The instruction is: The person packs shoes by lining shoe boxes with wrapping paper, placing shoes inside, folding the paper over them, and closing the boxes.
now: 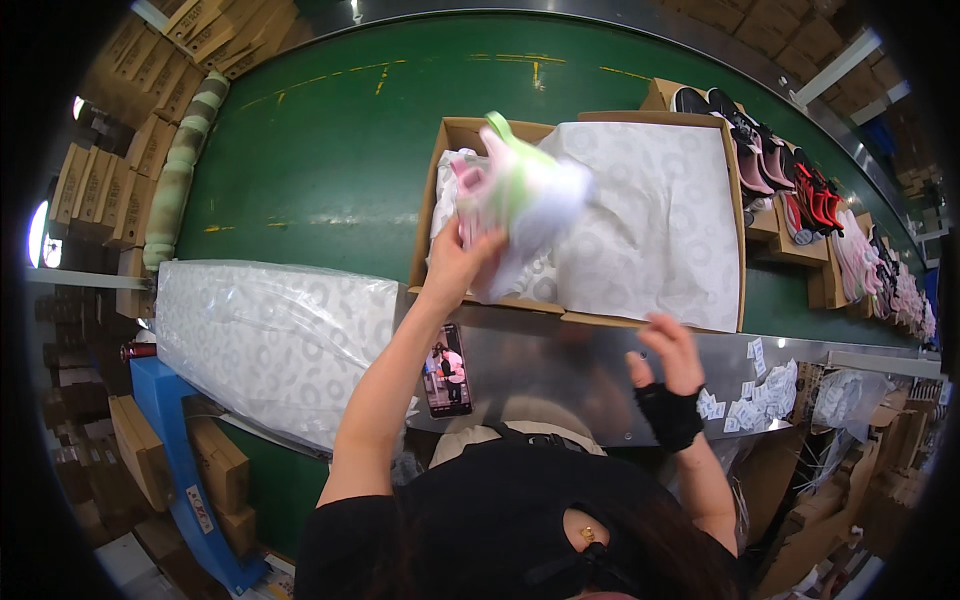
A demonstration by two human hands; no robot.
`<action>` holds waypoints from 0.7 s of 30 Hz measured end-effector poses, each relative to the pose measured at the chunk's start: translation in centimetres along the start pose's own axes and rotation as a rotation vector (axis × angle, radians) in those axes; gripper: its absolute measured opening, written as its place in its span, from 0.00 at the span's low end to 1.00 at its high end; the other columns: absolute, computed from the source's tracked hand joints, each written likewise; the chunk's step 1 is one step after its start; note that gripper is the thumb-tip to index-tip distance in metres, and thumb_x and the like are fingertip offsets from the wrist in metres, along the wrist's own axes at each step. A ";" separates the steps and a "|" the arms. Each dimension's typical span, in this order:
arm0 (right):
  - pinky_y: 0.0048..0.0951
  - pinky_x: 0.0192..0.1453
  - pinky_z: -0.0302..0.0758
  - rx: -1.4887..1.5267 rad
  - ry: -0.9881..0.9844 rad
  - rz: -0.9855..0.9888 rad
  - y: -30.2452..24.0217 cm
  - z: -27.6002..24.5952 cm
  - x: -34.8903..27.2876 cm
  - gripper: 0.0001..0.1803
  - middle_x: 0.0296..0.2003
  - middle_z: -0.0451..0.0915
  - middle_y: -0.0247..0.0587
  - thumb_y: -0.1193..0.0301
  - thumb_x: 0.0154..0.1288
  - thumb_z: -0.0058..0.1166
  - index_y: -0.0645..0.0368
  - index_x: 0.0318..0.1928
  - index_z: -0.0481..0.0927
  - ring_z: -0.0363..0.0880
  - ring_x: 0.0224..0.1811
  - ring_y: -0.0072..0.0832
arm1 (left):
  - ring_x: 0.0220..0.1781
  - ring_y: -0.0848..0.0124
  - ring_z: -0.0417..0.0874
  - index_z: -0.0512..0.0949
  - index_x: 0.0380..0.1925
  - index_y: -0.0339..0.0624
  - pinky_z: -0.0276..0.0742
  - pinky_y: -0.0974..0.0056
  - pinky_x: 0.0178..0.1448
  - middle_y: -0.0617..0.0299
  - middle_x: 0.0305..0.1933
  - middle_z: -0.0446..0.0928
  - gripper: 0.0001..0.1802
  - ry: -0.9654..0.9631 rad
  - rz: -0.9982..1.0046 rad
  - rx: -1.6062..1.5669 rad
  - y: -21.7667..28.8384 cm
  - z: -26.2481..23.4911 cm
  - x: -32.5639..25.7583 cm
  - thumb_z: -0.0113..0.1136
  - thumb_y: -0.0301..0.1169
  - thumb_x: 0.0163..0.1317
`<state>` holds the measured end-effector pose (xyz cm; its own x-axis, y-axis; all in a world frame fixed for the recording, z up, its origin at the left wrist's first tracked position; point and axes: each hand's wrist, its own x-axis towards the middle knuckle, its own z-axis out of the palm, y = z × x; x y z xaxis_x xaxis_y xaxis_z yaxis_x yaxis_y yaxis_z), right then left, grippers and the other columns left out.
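Note:
My left hand grips a white, pink and light green sneaker with a green heel loop, held above the open shoe box. Motion blurs the sneaker; a second pink loop beside it may belong to another shoe, but I cannot tell. Patterned white tissue paper lines the box and spreads over its right side. My right hand, wearing a black fingerless glove, is near the box's front right edge, fingers apart and holding nothing.
A phone lies on the metal ledge by my left forearm. Plastic-wrapped patterned paper sits to the left. Small white packets are heaped at right. More shoes on boxes line the green conveyor belt. A blue stand is at lower left.

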<state>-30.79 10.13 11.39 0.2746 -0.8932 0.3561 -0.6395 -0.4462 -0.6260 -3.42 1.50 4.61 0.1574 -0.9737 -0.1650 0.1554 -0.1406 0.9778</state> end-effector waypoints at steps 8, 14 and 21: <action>0.31 0.48 0.71 0.547 -0.324 0.484 8.0 8.5 -5.0 0.23 0.45 0.73 0.47 0.65 0.49 0.63 0.65 0.42 0.72 0.74 0.45 0.32 | 0.37 0.63 0.76 0.66 0.50 0.33 0.77 0.59 0.33 0.53 0.45 0.71 0.27 -0.120 -0.358 0.137 -9.3 5.3 6.3 0.50 0.45 0.60; 0.25 0.42 0.69 0.507 0.325 0.651 11.1 9.5 -0.2 0.26 0.47 0.70 0.43 0.72 0.52 0.57 0.65 0.51 0.65 0.69 0.41 0.25 | 0.48 0.63 0.74 0.66 0.50 0.32 0.74 0.61 0.44 0.50 0.48 0.70 0.29 -0.189 -0.192 -0.058 -5.5 3.6 3.7 0.47 0.49 0.61; 0.49 0.51 0.63 -0.664 0.032 -0.068 9.8 13.1 0.5 0.27 0.58 0.61 0.48 0.79 0.51 0.44 0.47 0.54 0.68 0.58 0.60 0.47 | 0.48 0.56 0.69 0.67 0.48 0.31 0.64 0.58 0.50 0.43 0.43 0.71 0.31 0.148 0.015 0.523 -5.5 -1.6 1.3 0.33 0.51 0.64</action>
<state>-27.56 4.54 -3.64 0.3153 -0.8573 0.4069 -0.9305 -0.3635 -0.0449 -2.49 1.32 -1.18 0.2977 -0.9458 -0.1296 -0.3480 -0.2339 0.9078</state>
